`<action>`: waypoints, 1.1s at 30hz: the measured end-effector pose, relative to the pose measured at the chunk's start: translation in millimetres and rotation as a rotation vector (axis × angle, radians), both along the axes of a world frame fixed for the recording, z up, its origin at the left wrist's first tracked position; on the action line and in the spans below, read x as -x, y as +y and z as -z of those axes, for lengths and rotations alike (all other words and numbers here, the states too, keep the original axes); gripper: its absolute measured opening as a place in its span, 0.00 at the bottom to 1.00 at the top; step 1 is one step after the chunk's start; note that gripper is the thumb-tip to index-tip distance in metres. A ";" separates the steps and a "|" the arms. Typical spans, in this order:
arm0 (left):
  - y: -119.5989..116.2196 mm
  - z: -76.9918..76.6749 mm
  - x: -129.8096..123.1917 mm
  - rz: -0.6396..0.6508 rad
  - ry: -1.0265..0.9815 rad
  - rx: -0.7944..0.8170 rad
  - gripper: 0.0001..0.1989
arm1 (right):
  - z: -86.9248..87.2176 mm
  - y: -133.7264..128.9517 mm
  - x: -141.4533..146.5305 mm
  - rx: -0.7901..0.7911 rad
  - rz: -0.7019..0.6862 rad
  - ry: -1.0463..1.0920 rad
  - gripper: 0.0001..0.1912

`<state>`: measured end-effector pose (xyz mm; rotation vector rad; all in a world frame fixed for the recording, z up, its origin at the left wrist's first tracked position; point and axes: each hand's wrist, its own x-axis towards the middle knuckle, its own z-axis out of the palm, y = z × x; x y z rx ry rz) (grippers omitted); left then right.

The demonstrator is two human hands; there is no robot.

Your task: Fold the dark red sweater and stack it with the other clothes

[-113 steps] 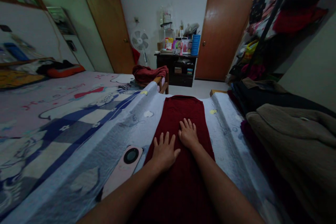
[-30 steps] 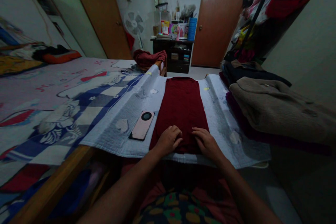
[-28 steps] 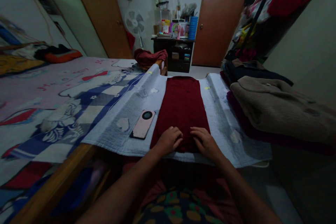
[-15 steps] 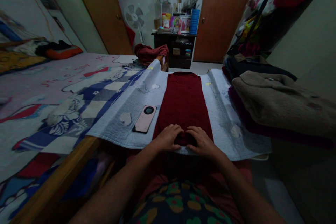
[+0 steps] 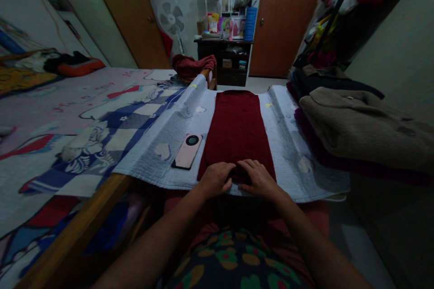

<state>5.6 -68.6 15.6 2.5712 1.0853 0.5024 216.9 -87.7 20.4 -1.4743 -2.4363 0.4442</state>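
Observation:
A dark red garment [image 5: 237, 126], folded into a long strip, lies flat on a pale blue quilted cloth [image 5: 183, 117]. Its near end is under both of my hands. My left hand [image 5: 218, 178] is closed at the left of that end, fingers curled over the fabric. Beside it, my right hand [image 5: 257, 178] bends its fingers over the same end, with the thumb on the near side. The fingertips of the two hands almost meet, and the fabric beneath them is partly hidden. To the left of the garment rests a pink phone [image 5: 187, 151] with a round black camera ring.
A stack of folded clothes, with a brown coat [image 5: 366, 117] on top, stands at the right. On the left is a bed with a patterned sheet [image 5: 84, 99] and a wooden rail [image 5: 77, 221]. A fan [image 5: 172, 18] and a dark cabinet [image 5: 222, 63] are at the back.
Both hands remain at the garment's near end, with small shifts of the fingers. The fabric there looks flatter. The view has tilted slightly.

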 end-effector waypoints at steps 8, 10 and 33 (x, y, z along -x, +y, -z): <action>10.5 -10.3 0.1 -0.046 -0.056 0.073 0.11 | -6.4 0.6 19.7 -0.069 0.086 -0.151 0.24; 12.2 -14.2 0.8 -0.052 -0.071 0.097 0.11 | -7.3 3.0 20.4 -0.067 0.089 -0.162 0.20; 43.7 -30.6 16.0 -0.047 -0.056 0.237 0.15 | -30.8 23.4 21.2 0.074 0.098 -0.124 0.20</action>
